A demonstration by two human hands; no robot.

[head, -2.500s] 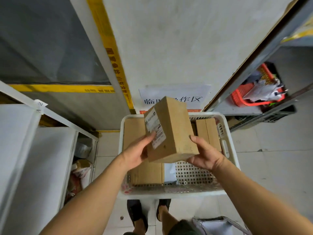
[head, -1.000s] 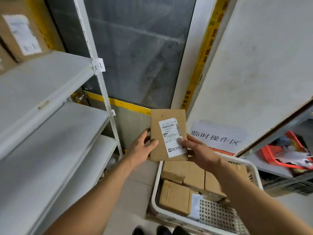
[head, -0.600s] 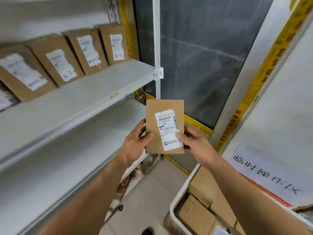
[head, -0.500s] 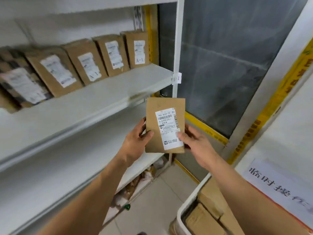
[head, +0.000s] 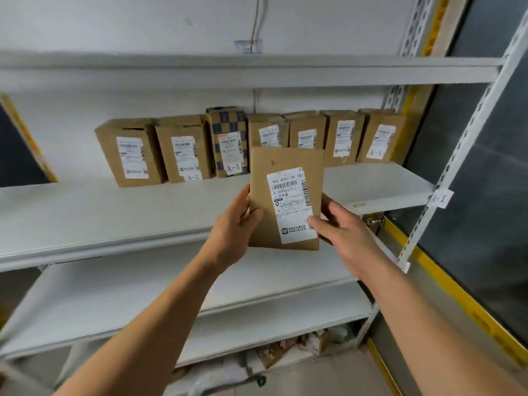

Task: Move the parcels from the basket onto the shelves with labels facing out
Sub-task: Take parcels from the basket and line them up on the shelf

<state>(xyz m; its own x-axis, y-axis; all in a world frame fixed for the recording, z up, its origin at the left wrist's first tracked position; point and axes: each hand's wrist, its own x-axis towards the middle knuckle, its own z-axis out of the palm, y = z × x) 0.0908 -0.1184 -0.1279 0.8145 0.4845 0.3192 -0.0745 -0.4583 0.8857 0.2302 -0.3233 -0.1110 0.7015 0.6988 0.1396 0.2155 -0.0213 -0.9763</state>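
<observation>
the parcel (head: 285, 198) is held upright in front of the middle shelf (head: 114, 212), near the centre of the view, its white label (head: 291, 204) turned toward the person. the left hand (head: 234, 227) grips its edge at 9 o'clock, thumb on the front and fingers out of sight behind; the right hand (head: 340, 227) pinches the edge at 3 o'clock, thumb lying on the label's lower corner. held this way, it seems, the label can be read and kept facing out as the box goes in. behind it, at 12 o'clock, a row of boxes (head: 248, 144) stands along the back of the same shelf, all labels forward, one of them a checked carton (head: 228, 141). the row fills the back from 10 o'clock to 2 o'clock, so those boxes block a straight push; free shelf shows at 9 o'clock beyond the last box, and along the front. the lower shelf (head: 143, 292) at 6 o'clock looks bare. an upright post (head: 457, 155) with a small tag (head: 441, 198) stands at 3 o'clock. the basket is not in view.
</observation>
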